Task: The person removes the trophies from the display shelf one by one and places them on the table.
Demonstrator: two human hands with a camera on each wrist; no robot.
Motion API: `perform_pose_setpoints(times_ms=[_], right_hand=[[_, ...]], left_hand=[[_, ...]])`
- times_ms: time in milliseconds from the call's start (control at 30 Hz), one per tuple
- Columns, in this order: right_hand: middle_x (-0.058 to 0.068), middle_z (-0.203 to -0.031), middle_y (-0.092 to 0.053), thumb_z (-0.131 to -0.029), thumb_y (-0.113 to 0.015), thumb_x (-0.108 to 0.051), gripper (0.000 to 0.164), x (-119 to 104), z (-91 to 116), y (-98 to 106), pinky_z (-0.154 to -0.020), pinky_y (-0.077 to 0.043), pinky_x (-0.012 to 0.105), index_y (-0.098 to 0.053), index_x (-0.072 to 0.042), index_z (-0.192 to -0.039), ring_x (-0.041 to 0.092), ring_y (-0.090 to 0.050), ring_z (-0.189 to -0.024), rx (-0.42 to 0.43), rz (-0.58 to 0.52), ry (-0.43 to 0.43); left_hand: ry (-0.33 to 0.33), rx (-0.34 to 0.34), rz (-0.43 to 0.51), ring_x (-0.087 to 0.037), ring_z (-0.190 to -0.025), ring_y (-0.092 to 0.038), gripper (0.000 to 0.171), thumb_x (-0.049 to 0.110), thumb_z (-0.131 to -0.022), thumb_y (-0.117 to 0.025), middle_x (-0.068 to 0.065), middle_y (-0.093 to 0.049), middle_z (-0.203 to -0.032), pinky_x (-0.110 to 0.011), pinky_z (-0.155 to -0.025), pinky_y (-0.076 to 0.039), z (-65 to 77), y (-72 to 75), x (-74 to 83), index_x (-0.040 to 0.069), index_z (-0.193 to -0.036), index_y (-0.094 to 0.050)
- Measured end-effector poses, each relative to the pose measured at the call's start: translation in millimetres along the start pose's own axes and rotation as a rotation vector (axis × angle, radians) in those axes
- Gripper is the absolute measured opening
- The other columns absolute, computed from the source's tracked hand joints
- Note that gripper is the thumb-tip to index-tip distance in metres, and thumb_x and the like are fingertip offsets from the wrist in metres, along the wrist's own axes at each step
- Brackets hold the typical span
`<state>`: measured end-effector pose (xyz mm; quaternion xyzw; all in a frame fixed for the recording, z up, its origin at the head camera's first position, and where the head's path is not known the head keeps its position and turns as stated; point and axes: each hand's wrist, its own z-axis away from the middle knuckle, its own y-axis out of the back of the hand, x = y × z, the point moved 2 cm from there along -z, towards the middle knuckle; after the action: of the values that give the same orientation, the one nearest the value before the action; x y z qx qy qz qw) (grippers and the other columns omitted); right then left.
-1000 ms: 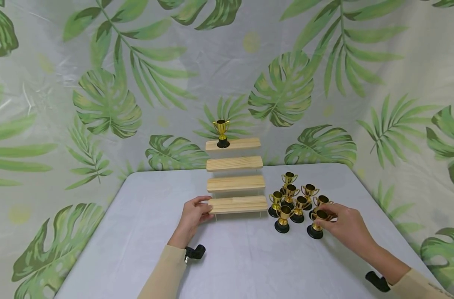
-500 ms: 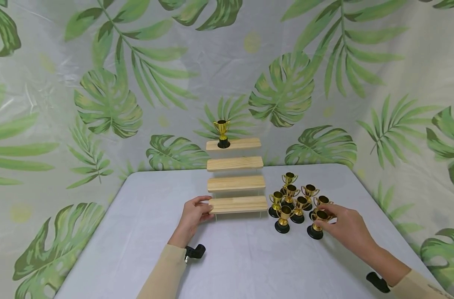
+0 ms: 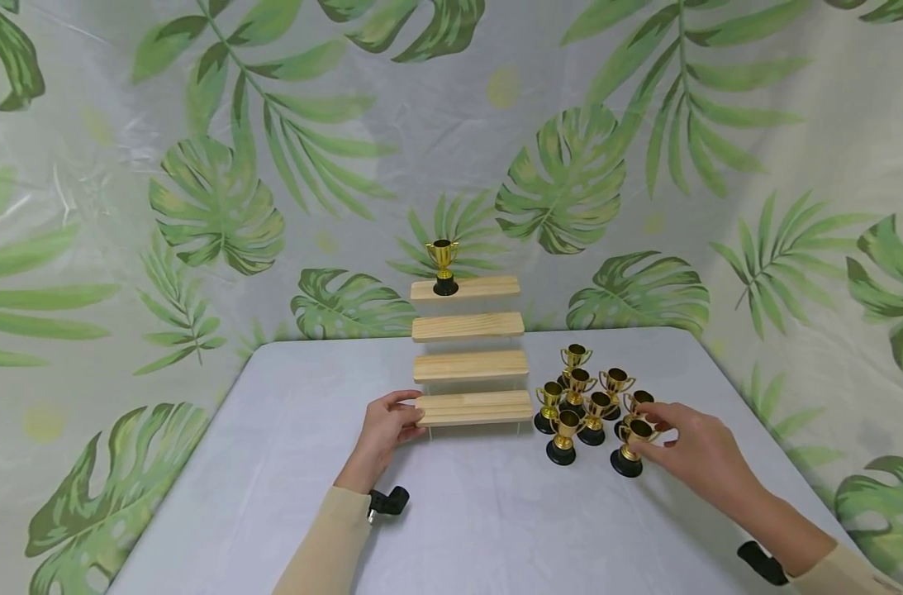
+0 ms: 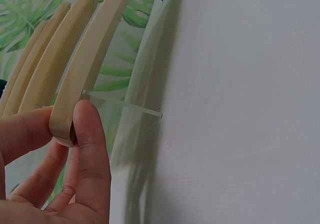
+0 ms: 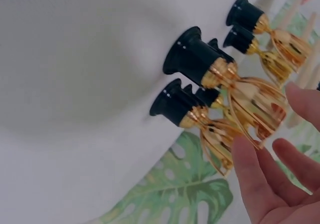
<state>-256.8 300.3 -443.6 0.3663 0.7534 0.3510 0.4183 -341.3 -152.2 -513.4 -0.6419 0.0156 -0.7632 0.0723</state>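
Note:
My left hand (image 3: 382,430) pinches the left end of the lowest wooden shelf (image 3: 473,406) of a four-step stand, thumb on one face and fingers on the other in the left wrist view. A clear leg (image 4: 125,104) runs from that shelf to the table. At the right, my right hand (image 3: 700,450) has thumb and fingers on either side of a small gold trophy cup (image 3: 629,448) with a black base, which stands upright on the table. Close up in the right wrist view, the fingertips meet the cup (image 5: 257,104) near its rim and handles.
Several matching trophies (image 3: 563,434) stand grouped between the stand and my right hand. One more trophy (image 3: 444,268) stands at the left of the top shelf (image 3: 491,286). A white cloth covers the table (image 3: 466,512); a leaf-print curtain (image 3: 436,124) hangs behind.
My right hand and wrist have shifted slightly right and down, its fingers still about the same trophy. The left hand, shelves and trophies keep their places.

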Motion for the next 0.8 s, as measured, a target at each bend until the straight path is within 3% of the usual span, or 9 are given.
perform_pose_setpoints(times_ms=[333,600,800], right_hand=[[0.007,-0.106,-0.071,-0.073,-0.092,-0.031,0.057,-7.6,-3.6,22.8,-0.061,-0.059,0.032,-0.071,-0.01,-0.122,0.026,-0.07,-0.083,0.062,0.021,0.049],[0.008,-0.109,-0.07,-0.079,-0.088,-0.023,0.049,-20.3,-15.6,44.0,-0.065,-0.061,0.035,-0.07,-0.011,-0.122,0.026,-0.071,-0.083,0.079,-0.028,0.06],[0.003,-0.106,-0.071,-0.077,-0.089,-0.024,0.05,-33.5,-30.2,54.4,-0.067,-0.061,0.034,-0.071,-0.011,-0.121,0.024,-0.07,-0.087,0.14,-0.019,0.124]], left_hand=[[0.0,-0.003,0.005,-0.021,-0.075,-0.067,0.039,-0.006,-0.085,-0.072,-0.014,-0.064,-0.093,-0.033,-0.068,-0.062,3.1,-0.5,2.0,-0.001,-0.124,-0.066],[0.007,-0.002,0.012,-0.022,-0.076,-0.066,0.039,-0.006,-0.085,-0.072,-0.014,-0.065,-0.093,-0.032,-0.068,-0.061,1.8,0.4,0.8,0.0,-0.123,-0.067],[0.003,-0.006,0.018,-0.024,-0.079,-0.067,0.038,-0.005,-0.085,-0.072,-0.014,-0.065,-0.093,-0.032,-0.067,-0.062,1.2,0.5,0.4,0.0,-0.122,-0.067]])
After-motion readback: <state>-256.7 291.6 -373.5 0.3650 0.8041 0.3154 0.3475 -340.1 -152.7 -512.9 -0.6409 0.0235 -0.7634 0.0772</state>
